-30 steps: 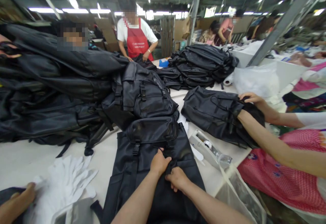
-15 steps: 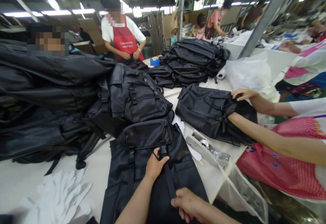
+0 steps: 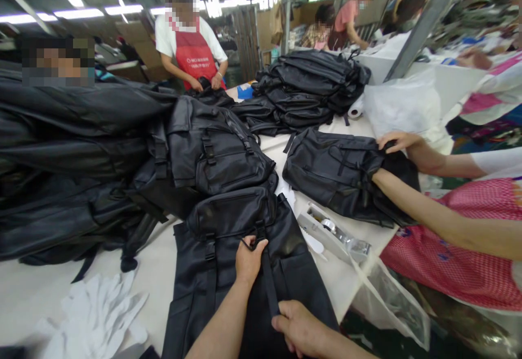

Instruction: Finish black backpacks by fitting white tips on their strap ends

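Note:
A black backpack (image 3: 228, 272) lies flat on the table in front of me, its front pocket (image 3: 232, 212) toward the far end. My left hand (image 3: 249, 255) is closed around the right-hand buckle (image 3: 260, 230) just below that pocket. Lower down, my right hand (image 3: 296, 323) grips the black strap (image 3: 269, 285) that runs from this buckle, and the strap looks taut between my hands. The matching left buckle (image 3: 210, 247) hangs fastened on its own strap, untouched. My right hand's fingertips are partly hidden under the hand.
White gloves (image 3: 95, 313) lie at the lower left. Piled black backpacks (image 3: 73, 147) rise on the left and at the back. A tape dispenser (image 3: 334, 231) stands to the right, near a co-worker's hands in another backpack (image 3: 334, 168). A person in a red apron (image 3: 196, 57) stands opposite.
My left hand has shifted slightly up and right at the buckle. The right hand keeps its hold on the strap. The whole view has moved a little.

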